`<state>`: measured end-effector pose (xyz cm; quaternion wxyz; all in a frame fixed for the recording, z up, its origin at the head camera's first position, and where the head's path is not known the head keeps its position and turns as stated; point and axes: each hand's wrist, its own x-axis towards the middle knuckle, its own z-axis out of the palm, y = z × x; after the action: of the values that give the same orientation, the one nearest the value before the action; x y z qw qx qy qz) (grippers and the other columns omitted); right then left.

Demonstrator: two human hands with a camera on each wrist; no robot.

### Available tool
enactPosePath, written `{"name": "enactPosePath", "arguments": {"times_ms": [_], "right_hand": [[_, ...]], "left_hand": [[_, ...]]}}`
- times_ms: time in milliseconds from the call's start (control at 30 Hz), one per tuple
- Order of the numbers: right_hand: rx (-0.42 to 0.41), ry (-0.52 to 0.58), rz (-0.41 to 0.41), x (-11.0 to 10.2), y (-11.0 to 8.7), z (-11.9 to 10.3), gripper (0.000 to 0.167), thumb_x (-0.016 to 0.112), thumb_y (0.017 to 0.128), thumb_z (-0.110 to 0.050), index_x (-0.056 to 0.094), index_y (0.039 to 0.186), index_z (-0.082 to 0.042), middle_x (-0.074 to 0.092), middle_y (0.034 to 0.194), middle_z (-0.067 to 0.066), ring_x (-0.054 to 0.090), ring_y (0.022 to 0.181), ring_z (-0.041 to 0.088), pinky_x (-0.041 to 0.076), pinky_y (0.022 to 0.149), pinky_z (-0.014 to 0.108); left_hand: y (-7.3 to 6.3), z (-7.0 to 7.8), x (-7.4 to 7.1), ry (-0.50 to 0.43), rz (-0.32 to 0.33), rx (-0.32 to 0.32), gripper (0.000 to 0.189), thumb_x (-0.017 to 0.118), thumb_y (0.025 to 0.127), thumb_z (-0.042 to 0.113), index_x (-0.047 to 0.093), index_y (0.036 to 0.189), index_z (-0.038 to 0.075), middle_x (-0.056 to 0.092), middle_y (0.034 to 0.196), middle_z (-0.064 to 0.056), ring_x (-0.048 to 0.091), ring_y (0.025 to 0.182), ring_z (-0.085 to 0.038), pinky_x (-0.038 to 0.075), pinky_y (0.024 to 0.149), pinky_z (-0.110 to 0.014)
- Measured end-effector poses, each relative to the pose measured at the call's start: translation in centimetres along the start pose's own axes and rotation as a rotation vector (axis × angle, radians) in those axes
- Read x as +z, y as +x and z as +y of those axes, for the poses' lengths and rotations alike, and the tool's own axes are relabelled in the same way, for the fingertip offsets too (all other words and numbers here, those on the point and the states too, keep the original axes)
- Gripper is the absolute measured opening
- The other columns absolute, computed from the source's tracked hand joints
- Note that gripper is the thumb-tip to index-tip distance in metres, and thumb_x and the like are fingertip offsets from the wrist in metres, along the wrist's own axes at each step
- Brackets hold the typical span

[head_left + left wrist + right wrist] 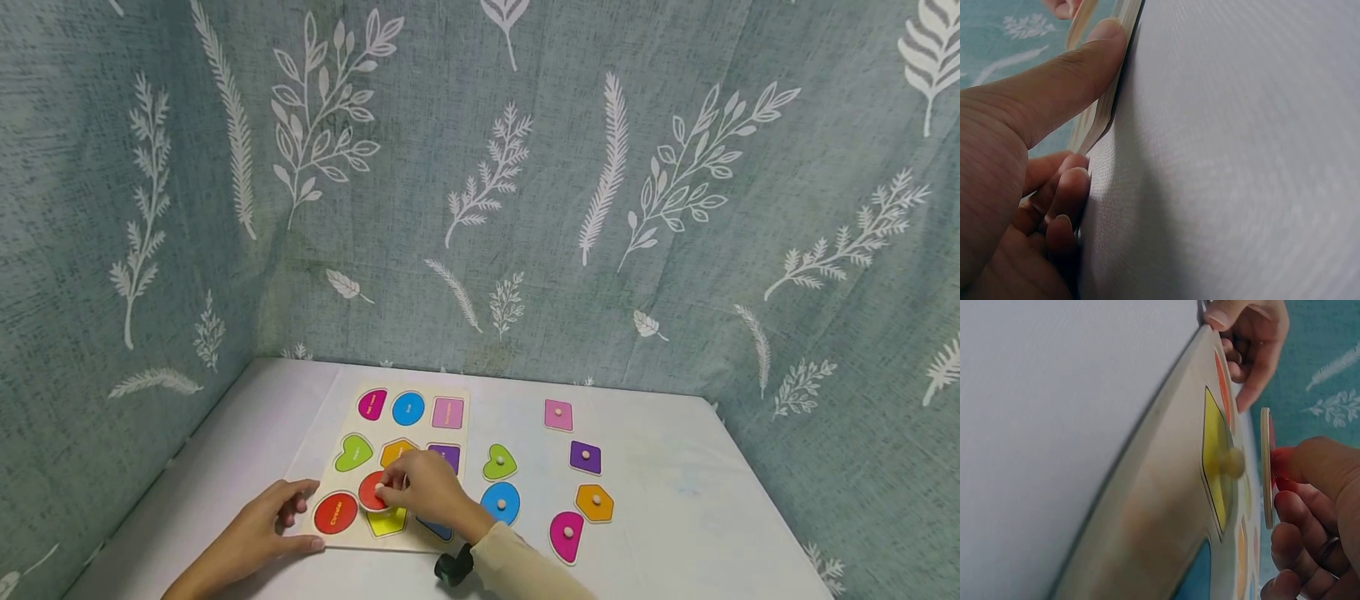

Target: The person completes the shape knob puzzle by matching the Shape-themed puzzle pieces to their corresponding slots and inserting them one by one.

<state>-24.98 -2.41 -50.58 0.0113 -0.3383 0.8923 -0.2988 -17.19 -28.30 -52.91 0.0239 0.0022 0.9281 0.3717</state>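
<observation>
A wooden shape puzzle board (375,429) lies flat on the table. Its near left corner is held by my left hand (258,521), thumb on the near edge, fingers curled at the left side. My right hand (433,487) pinches the knob of a red round puzzle piece (1266,469). This piece hangs just above the board, overlapping the yellow shape (386,523) in the head view. Left of it is the red "Circular" spot (335,512). The right wrist view shows a wooden knob (1233,464) on the yellow piece. Part of the blue shape (1194,575) is hidden by my right arm in the head view.
Right of the board lie loose knobbed pieces: a green heart (499,462), blue circle (501,502), pink square (558,415), purple square (585,457), orange hexagon (595,502) and magenta half-round (566,536). Leaf-patterned cloth (480,208) hangs behind the white-covered table (697,483).
</observation>
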Motion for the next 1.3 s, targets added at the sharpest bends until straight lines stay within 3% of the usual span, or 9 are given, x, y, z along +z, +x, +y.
{"name": "enactPosePath", "arguments": {"times_ms": [133,333,567,767,967,1300], "right_hand": [[-0.025,-0.017,-0.006,0.5,0.2,-0.6,0.014,0.080,0.092,-0.032,0.077,0.083,-0.021,0.051,0.064,-0.018,0.046,0.065,-0.004,0.039,0.058,0.015],[0.002,-0.006,-0.033,1.4,0.5,-1.5,0.012,0.080,0.091,-0.032,0.077,0.083,-0.024,0.052,0.066,-0.019,0.046,0.068,-0.004,0.041,0.060,0.015],[-0.057,-0.091,-0.040,2.1,1.1,-2.5,0.011,0.080,0.091,-0.034,0.077,0.085,-0.025,0.051,0.065,-0.020,0.044,0.068,-0.006,0.038,0.060,0.013],[-0.061,-0.115,-0.078,2.6,1.6,-3.1,0.014,0.080,0.091,-0.037,0.080,0.089,-0.024,0.050,0.061,-0.021,0.044,0.066,-0.005,0.036,0.060,0.013],[-0.067,-0.196,-0.091,3.2,2.1,-3.6,0.015,0.080,0.091,-0.040,0.081,0.090,-0.025,0.049,0.061,-0.020,0.044,0.064,-0.004,0.035,0.059,0.013],[-0.083,-0.216,-0.105,3.6,2.3,-4.1,0.014,0.079,0.092,-0.039,0.080,0.093,-0.025,0.050,0.062,-0.020,0.045,0.065,-0.004,0.036,0.059,0.012]], "left_hand": [[0.0,-0.1,0.0,-0.002,-0.006,0.009,0.089,0.099,0.063,0.033,0.060,0.133,-0.005,0.049,0.093,-0.002,0.047,0.083,-0.017,0.043,0.069,-0.025],[-0.1,0.1,-0.1,-0.012,-0.009,0.020,0.087,0.099,0.064,0.033,0.060,0.133,-0.005,0.049,0.092,-0.002,0.047,0.082,-0.016,0.042,0.068,-0.025],[-0.4,-0.1,-0.3,-0.009,-0.005,0.060,0.086,0.098,0.065,0.034,0.060,0.132,-0.003,0.049,0.094,-0.001,0.046,0.081,-0.012,0.041,0.067,-0.026],[-0.5,-0.2,-0.2,-0.010,-0.011,0.058,0.087,0.098,0.065,0.035,0.060,0.133,-0.003,0.049,0.094,-0.001,0.046,0.081,-0.011,0.040,0.067,-0.026],[-0.4,-0.3,-0.3,-0.007,0.005,0.101,0.084,0.097,0.066,0.035,0.061,0.132,-0.003,0.049,0.094,0.000,0.046,0.080,-0.008,0.039,0.068,-0.025],[-0.5,-0.4,-0.4,-0.014,-0.001,0.129,0.083,0.097,0.067,0.036,0.061,0.132,-0.003,0.049,0.094,-0.001,0.046,0.079,-0.007,0.040,0.067,-0.025]]}}
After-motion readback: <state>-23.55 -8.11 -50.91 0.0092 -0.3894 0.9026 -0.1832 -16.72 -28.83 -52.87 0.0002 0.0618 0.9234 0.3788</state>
